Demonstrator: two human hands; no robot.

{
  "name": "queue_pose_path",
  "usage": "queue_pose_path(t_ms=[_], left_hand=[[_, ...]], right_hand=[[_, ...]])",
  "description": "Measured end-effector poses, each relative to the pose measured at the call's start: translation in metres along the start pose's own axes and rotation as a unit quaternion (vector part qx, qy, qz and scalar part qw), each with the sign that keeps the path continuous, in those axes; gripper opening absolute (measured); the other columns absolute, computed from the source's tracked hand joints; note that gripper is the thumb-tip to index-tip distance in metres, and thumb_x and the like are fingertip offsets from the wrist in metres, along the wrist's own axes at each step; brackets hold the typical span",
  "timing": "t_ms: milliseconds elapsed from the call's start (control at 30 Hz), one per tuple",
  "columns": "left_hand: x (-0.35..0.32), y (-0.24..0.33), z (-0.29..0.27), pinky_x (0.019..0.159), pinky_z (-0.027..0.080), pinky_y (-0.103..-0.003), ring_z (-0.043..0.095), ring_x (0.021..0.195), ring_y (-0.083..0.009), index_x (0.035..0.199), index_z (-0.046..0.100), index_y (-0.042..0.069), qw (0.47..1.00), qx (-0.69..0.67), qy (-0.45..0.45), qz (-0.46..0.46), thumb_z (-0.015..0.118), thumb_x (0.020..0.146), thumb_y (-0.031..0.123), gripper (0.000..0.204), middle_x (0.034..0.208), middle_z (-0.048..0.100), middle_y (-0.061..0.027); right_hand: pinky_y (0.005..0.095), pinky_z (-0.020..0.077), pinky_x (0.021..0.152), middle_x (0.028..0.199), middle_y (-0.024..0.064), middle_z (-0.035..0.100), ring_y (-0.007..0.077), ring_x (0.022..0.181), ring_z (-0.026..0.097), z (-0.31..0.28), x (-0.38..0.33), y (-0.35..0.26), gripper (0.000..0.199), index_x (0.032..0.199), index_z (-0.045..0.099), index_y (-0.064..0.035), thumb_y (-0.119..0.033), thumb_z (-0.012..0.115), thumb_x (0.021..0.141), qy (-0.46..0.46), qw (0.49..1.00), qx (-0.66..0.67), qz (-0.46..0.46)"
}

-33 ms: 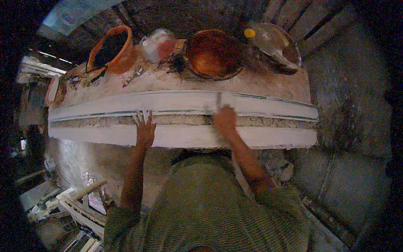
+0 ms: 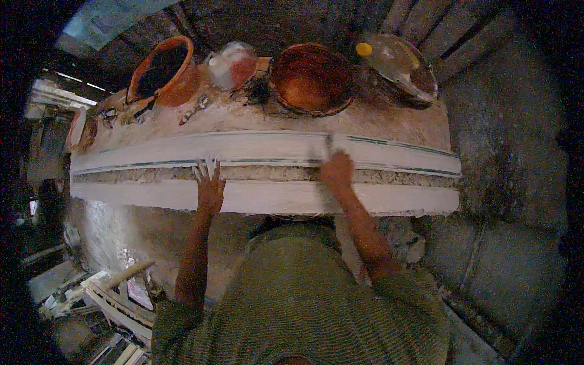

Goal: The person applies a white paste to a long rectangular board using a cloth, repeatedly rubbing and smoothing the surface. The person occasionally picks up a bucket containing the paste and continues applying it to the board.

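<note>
Two long white strips lie side by side across the work surface. The far strip (image 2: 261, 145) carries green lines along its edges; the near strip (image 2: 274, 196) is plain white. Between them runs a rough greyish band (image 2: 261, 173). My left hand (image 2: 210, 190) rests with spread fingers at the strips' left part, its whitened fingertips touching the far strip's near edge. My right hand (image 2: 337, 173) is closed in a fist over the far strip, right of centre. A blurred small dark thing (image 2: 329, 143) shows above its fingers; its kind is hard to make out.
Along the back of the surface stand an orange tub (image 2: 182, 73) with dark contents, a pale bag (image 2: 228, 64), a reddish-brown bowl (image 2: 310, 85) and a tilted pan (image 2: 404, 67) beside a yellow round thing (image 2: 364, 49). Wooden pieces (image 2: 118, 304) lie at the lower left.
My right hand has shifted slightly to the right along the far strip. My left hand stays where it was.
</note>
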State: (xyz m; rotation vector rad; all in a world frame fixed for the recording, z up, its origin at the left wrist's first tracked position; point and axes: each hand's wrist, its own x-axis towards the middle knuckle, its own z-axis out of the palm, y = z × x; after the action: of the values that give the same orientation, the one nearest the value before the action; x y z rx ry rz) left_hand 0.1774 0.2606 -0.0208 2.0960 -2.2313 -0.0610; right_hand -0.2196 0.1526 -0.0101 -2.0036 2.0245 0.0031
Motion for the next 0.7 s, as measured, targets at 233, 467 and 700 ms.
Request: queue_pose_path(t_ms=[233, 467, 700], left_hand=[[0.013, 0.011, -0.002, 0.124, 0.001, -0.064, 0.001, 0.155, -0.0525, 0.163, 0.022, 0.004, 0.999, -0.026, -0.037, -0.010, 0.044, 0.109, 0.033, 0.066, 0.170, 0.006, -0.0282], [0.082, 0.049, -0.015, 0.124, 0.012, -0.064, 0.014, 0.154, -0.0523, 0.164, 0.027, 0.016, 0.981, -0.028, -0.055, 0.185, 0.047, 0.107, 0.042, 0.066, 0.165, 0.022, -0.0312], [0.135, 0.060, -0.023, 0.126, 0.014, -0.060, 0.023, 0.153, -0.0456, 0.153, 0.051, 0.023, 0.931, 0.035, -0.155, 0.329, 0.050, 0.104, 0.044, 0.054, 0.164, 0.028, -0.0274]], right_hand=[[0.0557, 0.0510, 0.094, 0.112, 0.0239, 0.069, 0.0412, 0.101, 0.066, -0.008, 0.025, 0.087, 0.064, 0.124, 0.066, -0.0045, -0.057, 0.066, 0.088, -0.056, 0.997, -0.049, -0.034], [0.0548, 0.0492, 0.100, 0.125, 0.0266, 0.065, 0.0446, 0.115, 0.063, 0.039, 0.004, -0.063, 0.068, 0.154, 0.043, -0.0120, -0.043, 0.057, 0.095, -0.085, 0.957, 0.047, -0.272], [0.0588, 0.0448, 0.106, 0.133, 0.0298, 0.063, 0.0489, 0.122, 0.059, -0.003, 0.018, -0.113, 0.059, 0.127, 0.064, 0.0084, -0.042, 0.049, 0.099, -0.105, 0.985, 0.087, -0.102]])
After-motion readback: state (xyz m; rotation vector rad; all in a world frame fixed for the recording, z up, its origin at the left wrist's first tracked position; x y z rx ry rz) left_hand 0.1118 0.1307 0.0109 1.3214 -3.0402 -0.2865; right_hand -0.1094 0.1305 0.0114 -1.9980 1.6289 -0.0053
